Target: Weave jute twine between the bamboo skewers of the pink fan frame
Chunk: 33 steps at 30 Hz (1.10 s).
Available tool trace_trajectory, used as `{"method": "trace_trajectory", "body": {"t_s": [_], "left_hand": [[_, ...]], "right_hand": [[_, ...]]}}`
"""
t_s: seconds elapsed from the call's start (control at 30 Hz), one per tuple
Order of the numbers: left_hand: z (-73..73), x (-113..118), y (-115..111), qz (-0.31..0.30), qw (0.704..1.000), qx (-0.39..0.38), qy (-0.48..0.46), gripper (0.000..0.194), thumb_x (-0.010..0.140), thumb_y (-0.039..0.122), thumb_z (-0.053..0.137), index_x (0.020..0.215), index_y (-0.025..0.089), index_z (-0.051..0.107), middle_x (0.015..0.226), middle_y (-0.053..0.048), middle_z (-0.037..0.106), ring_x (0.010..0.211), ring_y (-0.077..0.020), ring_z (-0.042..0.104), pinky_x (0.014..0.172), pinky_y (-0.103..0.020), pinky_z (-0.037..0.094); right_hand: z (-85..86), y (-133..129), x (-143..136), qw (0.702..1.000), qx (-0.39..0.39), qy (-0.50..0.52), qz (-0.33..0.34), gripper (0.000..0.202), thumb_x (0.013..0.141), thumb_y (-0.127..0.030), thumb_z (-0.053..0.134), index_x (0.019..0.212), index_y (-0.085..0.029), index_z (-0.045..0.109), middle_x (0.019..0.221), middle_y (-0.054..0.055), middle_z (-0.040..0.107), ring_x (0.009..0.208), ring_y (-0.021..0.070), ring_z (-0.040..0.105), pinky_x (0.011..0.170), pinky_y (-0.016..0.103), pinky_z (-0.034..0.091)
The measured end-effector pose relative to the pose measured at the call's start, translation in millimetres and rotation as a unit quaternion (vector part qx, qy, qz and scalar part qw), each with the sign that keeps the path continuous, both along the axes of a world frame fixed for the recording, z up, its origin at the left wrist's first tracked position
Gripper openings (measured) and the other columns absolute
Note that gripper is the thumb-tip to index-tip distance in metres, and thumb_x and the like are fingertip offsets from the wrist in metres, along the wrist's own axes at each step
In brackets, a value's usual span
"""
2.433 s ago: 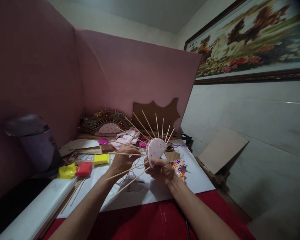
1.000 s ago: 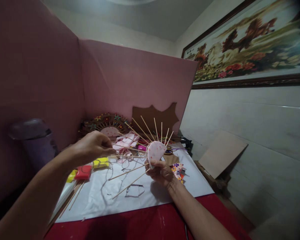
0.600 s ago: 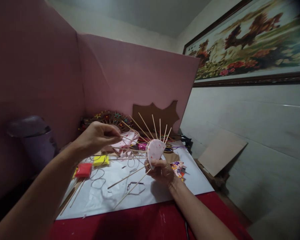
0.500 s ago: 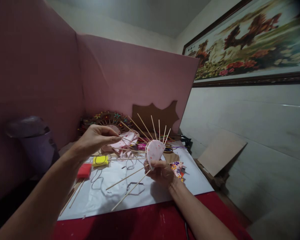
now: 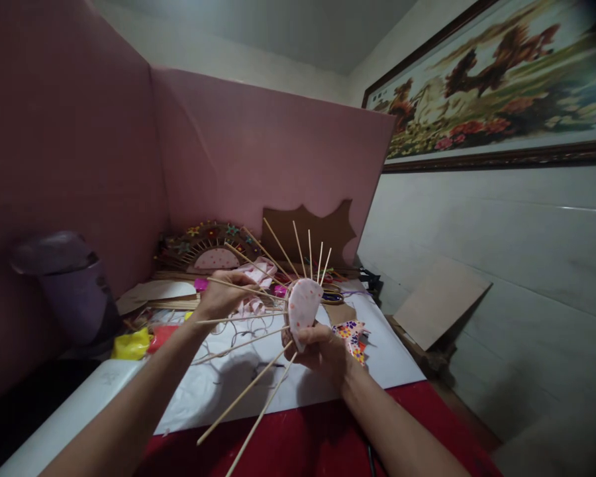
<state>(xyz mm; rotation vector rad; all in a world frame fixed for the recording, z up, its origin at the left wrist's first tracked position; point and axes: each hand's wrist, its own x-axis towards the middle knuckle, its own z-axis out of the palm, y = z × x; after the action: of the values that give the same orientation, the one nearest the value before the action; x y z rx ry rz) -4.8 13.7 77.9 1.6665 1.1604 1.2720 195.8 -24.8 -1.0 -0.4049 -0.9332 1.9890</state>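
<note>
A half-round piece covered in pale pink fabric with small red spots (image 5: 305, 305) is in my right hand (image 5: 320, 348), thumb on its front near the lower end. Several thin wooden sticks (image 5: 248, 404) fan out from its curved edge, upward, leftward and down toward me. My left hand (image 5: 223, 295) is among the left-hand sticks, fingers closed on one of them; the exact grip is partly hidden. Behind that hand lies crumpled pink fabric (image 5: 258, 271). Beside my right hand is a flower-patterned piece (image 5: 350, 334).
A finished-looking stick fan with coloured flowers (image 5: 213, 255) stands at the back, near a brown jagged board (image 5: 305, 232). Yellow (image 5: 132, 344) and red packets (image 5: 161, 336) lie left. Scissors (image 5: 332, 297) are behind the piece. A purple bin (image 5: 79, 291) stands far left.
My left hand has moved down and right, closer to the fabric piece. The piece and its sticks have turned slightly, with the lower sticks now reaching nearer to me. Packets at left appear shifted.
</note>
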Motion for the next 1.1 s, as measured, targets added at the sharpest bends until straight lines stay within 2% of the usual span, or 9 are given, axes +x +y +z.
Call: {"method": "trace_trajectory", "body": {"t_s": [0.07,0.2,0.33,0.47,0.6,0.8,1.1], "left_hand": [[-10.1,9.6,4.0,0.000,1.000,0.000,-0.007,0.016,0.054,0.027,0.071,0.058,0.011,0.069,0.048,-0.003,0.059,0.042,-0.0094,0.045,0.041,-0.021,0.033],[-31.1,21.5,10.3,-0.014,0.998,-0.015,-0.062,0.015,0.050,0.025,0.072,0.055,0.012,0.068,0.049,-0.003,0.060,0.047,-0.0115,0.049,0.046,-0.023,0.036],[-48.6,24.0,11.8,-0.016,0.989,-0.084,-0.122,0.022,0.047,0.030,0.076,0.056,0.012,0.068,0.048,-0.003,0.059,0.046,-0.0105,0.047,0.047,-0.023,0.035],[-59.8,21.5,10.0,0.002,0.989,-0.097,-0.115,0.023,0.046,0.029,0.078,0.057,0.012,0.067,0.051,-0.001,0.059,0.048,-0.0094,0.047,0.048,-0.022,0.035],[-64.8,20.4,8.6,-0.003,0.990,-0.090,-0.106,0.026,0.045,0.031,0.079,0.059,0.012,0.067,0.054,-0.003,0.060,0.052,-0.0116,0.050,0.051,-0.024,0.037],[-66.1,20.4,6.0,-0.006,0.992,-0.085,-0.093,0.027,0.048,0.034,0.078,0.059,0.012,0.067,0.053,-0.002,0.058,0.049,-0.0105,0.046,0.048,-0.023,0.034],[-64.9,19.5,2.3,-0.024,0.992,-0.076,-0.093,0.022,0.051,0.032,0.075,0.058,0.012,0.068,0.049,-0.001,0.055,0.047,-0.0094,0.043,0.047,-0.023,0.031]], "right_hand": [[-0.1,-1.2,-0.9,1.000,0.003,-0.010,0.002,0.024,0.054,-0.012,0.070,0.077,-0.009,0.062,0.059,0.001,0.060,0.050,0.0078,0.050,0.050,0.021,0.041],[1.5,-1.8,-1.8,1.000,-0.011,-0.009,-0.013,0.024,0.055,-0.013,0.070,0.077,-0.008,0.063,0.064,0.003,0.064,0.053,0.0085,0.053,0.054,0.021,0.044],[2.8,-1.0,-2.8,0.999,-0.028,0.012,-0.014,0.021,0.058,-0.013,0.067,0.078,-0.008,0.063,0.070,0.006,0.067,0.052,0.0066,0.051,0.052,0.019,0.042],[3.2,-0.8,-3.7,0.998,-0.048,0.043,0.014,0.020,0.059,-0.013,0.065,0.077,-0.006,0.063,0.070,0.006,0.066,0.048,0.0045,0.045,0.047,0.016,0.039],[2.9,-1.7,-3.4,0.996,-0.057,0.066,0.019,0.019,0.060,-0.013,0.065,0.078,-0.007,0.061,0.072,0.006,0.065,0.047,0.0040,0.043,0.043,0.015,0.035],[0.7,-1.5,-1.9,0.997,-0.048,0.054,0.012,0.018,0.060,-0.014,0.065,0.077,-0.009,0.059,0.073,0.005,0.062,0.049,0.0049,0.043,0.046,0.017,0.038],[-4.7,2.4,0.0,0.997,-0.036,0.066,0.038,0.017,0.065,-0.018,0.063,0.077,-0.008,0.060,0.065,0.003,0.059,0.043,0.0029,0.030,0.041,0.016,0.033]]}}
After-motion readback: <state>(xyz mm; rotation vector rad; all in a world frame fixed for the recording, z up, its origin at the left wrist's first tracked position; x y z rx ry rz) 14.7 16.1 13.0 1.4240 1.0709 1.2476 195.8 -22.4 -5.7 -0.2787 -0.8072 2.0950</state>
